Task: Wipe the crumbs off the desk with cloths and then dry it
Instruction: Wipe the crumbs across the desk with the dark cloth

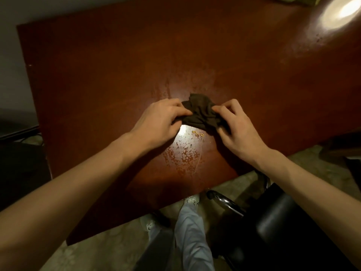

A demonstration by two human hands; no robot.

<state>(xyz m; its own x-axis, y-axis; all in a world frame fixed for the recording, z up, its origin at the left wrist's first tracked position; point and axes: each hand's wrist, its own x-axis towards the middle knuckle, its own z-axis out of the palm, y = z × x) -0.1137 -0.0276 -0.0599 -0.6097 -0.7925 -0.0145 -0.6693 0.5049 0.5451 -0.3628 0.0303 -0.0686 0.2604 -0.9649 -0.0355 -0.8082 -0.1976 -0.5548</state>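
The head camera looks down on a dark red-brown counter (117, 65). Both hands are holding one dark brown cloth (201, 114) over the middle of the counter, a bit toward the near side. The left hand (160, 122) pinches the cloth's left end with curled fingers. The right hand (236, 130) has its fingers curled round the right end. The cloth looks soft and all scrunched up, with lots of folds. I cannot tell if it sits on the counter or hangs just above it. A few small yellow crumbs (197, 133) lie just on the near side of the cloth, between the two hands. Shiny wet spots (183, 155) show nearer the counter's near edge. This looks like the wiping step, with the cloth being bunched up ready to use. Next, the cloth likely needs to press down on the crumbs and sweep them up. The wet spots mean drying is not yet done.
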